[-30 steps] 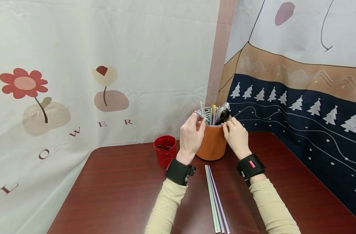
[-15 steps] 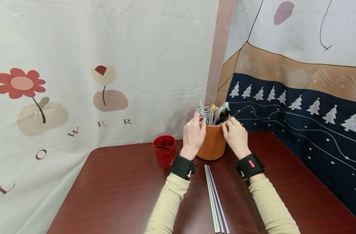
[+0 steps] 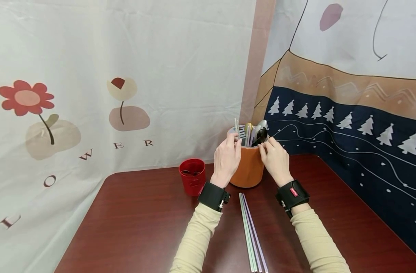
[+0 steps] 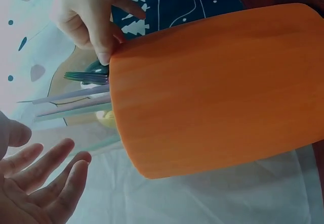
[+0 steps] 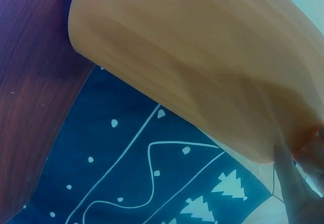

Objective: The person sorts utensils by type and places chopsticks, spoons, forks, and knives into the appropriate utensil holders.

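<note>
An orange utensil holder [image 3: 247, 167] stands upright at the back of the table. Several chopsticks [image 3: 248, 136], a black spoon [image 3: 262, 134] and other spoons show above its rim; a fork [image 4: 87, 77] appears in the left wrist view. At the left of the rim is my left hand [image 3: 225, 161], its fingers [image 4: 61, 183] spread and holding nothing in the left wrist view. My right hand [image 3: 277, 159] pinches the holder's right rim between thumb and fingers. Most of the utensils' length is hidden inside the holder.
A red cup [image 3: 192, 182] with dark items inside stands left of the holder. Several green and purple chopsticks [image 3: 250, 235] lie on the dark red table [image 3: 136, 223] in front. Printed cloth [image 3: 180, 76] hangs behind and at the right.
A pale chopstick tilted at my left fingers has dropped lower into the holder, out of those fingers. My left hand has shifted slightly right; the right hand keeps its grip on the rim.
</note>
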`<state>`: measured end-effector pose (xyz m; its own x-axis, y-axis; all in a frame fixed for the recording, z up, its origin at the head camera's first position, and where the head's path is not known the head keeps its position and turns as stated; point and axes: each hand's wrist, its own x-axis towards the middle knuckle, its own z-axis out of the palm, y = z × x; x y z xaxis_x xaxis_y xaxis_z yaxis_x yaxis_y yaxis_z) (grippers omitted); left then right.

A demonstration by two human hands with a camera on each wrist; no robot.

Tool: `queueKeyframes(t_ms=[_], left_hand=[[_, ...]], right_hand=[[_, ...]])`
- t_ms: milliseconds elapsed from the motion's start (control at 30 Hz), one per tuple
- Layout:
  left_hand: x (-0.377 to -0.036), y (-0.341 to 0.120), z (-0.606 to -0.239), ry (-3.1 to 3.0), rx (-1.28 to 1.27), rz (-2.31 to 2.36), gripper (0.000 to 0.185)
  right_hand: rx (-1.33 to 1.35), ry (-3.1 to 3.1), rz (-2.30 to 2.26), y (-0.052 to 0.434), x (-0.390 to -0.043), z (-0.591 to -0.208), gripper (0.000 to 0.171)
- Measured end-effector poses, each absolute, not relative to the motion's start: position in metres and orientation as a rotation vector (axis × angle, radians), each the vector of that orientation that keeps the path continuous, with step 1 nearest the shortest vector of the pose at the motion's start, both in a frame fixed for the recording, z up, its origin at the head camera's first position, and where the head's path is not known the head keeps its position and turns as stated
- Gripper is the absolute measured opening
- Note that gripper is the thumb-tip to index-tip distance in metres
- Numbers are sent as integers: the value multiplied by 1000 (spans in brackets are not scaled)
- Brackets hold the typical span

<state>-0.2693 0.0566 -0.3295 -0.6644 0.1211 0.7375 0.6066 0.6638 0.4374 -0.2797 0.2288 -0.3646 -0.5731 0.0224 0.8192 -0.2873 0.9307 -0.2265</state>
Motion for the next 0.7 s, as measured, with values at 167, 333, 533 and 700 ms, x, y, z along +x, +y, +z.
queueKeyframes(t_ms=[167,333,533,700], left_hand=[[-265,55,-342,-2255,-578,-882,25],[-259,52,-366,-2352,-585,-870,20],[-251,48,-395,-2473,-562,-869,16],[-243,46,-415,-2547,-529,-851,15]], right_hand=[[184,-2152,424,229,-279,-365,21],[190,-2147,419,229,-280,-365,22],[181,-2151,417,229,-280,-366,22],[178,-2155,413,229,-280,-365,22]])
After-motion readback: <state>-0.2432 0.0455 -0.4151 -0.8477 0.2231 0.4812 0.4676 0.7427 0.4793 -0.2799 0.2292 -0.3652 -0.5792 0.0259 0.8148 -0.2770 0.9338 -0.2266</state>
